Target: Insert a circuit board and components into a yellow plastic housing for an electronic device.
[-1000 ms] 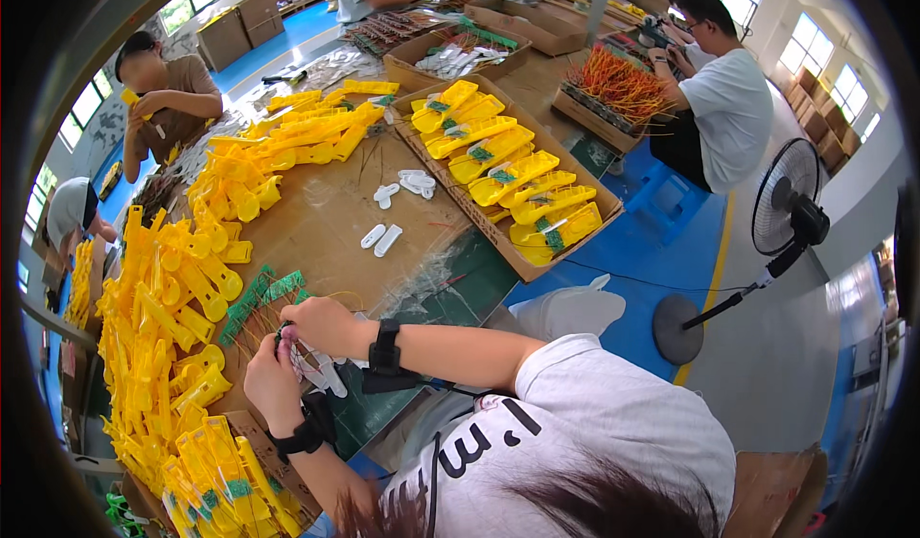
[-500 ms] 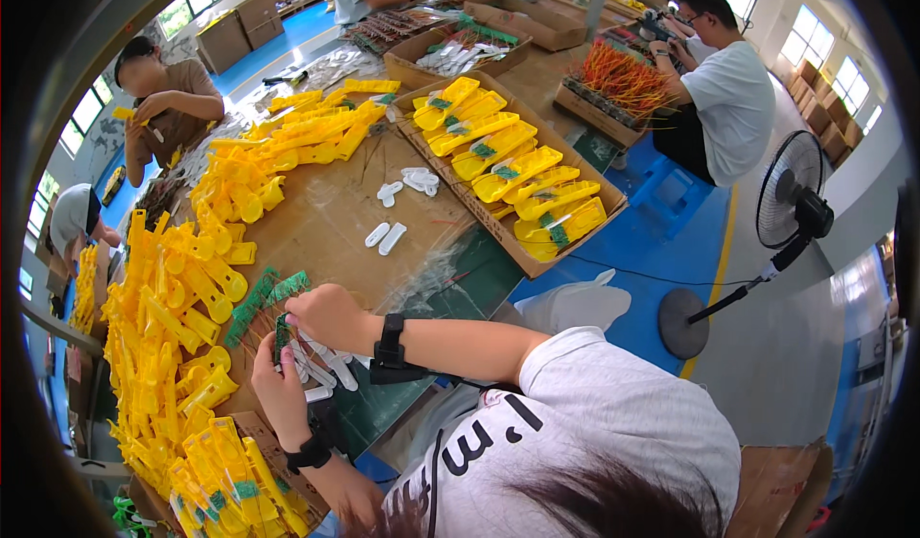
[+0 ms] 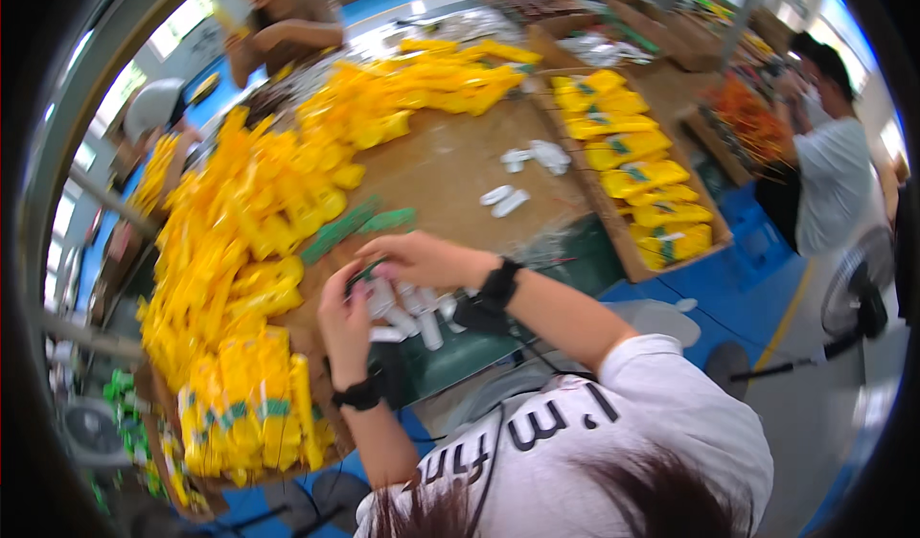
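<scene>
Heap of yellow plastic casings (image 3: 259, 203): covers the table's left side. Cardboard box (image 3: 606, 224), right: holds yellow casings in a row. Left hand (image 3: 343, 320) and right hand (image 3: 426, 258): fingertips pinch one dark green piece (image 3: 365, 274) between them, partly hidden. Green strips (image 3: 340, 228): lie just beyond. White pieces (image 3: 428, 329): near the right wrist.

Well right of the right grip (image 3: 422, 258) stands a fan (image 3: 867, 308); farther off, also rightward, a blue stool (image 3: 752, 217) and white-shirted person (image 3: 836, 188); beyond, leftward, a brown-shirted person (image 3: 305, 38).
</scene>
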Demonstrator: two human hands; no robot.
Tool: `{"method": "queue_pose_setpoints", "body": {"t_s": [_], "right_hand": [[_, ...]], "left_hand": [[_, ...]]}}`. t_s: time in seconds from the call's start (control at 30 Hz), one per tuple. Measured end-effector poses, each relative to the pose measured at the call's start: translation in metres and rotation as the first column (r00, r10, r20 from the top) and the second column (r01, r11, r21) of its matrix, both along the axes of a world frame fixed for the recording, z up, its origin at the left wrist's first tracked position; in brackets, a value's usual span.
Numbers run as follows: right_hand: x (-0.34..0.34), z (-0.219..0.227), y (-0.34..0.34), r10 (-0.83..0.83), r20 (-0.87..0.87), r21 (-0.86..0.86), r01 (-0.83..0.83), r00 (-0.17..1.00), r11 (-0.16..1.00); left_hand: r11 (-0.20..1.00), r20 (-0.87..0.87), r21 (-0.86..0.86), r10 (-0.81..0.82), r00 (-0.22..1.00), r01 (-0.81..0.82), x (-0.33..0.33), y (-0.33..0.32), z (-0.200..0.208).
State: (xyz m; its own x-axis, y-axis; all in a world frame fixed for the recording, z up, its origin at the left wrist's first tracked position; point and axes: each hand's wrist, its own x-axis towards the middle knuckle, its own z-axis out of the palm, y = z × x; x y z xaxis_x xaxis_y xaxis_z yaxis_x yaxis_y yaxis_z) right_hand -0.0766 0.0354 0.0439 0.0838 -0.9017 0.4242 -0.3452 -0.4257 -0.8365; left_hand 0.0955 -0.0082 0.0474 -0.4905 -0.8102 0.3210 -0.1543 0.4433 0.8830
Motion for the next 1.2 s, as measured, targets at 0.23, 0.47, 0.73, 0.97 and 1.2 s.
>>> {"method": "queue_pose_setpoints", "body": {"t_s": [0.23, 0.47, 0.73, 0.97, 1.2], "right_hand": [[0.012, 0.007, -0.003, -0.146, 0.030, 0.114, 0.142, 0.989, 0.983], [0.026, -0.001, -0.006, -0.337, -0.132, 0.070, 0.347, 0.932, 0.935], [0.046, -0.010, -0.003, -0.512, -0.292, -0.020, 0.530, 0.808, 0.848], [0.042, -0.017, -0.008, -0.505, -0.341, -0.003, 0.536, 0.793, 0.844], [0.002, 0.005, -0.034, -0.383, -0.344, -0.195, 0.334, 0.857, 0.922]], "left_hand": [[0.982, 0.118, -0.096, 0.175, 0.977, -0.164, 0.007, -0.007, -0.009], [0.964, 0.148, -0.148, 0.243, 0.959, -0.222, 0.002, -0.007, -0.010], [0.938, 0.221, -0.171, 0.336, 0.916, -0.303, 0.001, 0.003, -0.008], [0.919, 0.295, -0.225, 0.380, 0.877, -0.322, 0.002, 0.010, -0.001], [0.930, 0.326, -0.162, 0.366, 0.872, -0.330, 0.036, 0.001, -0.014]]}}
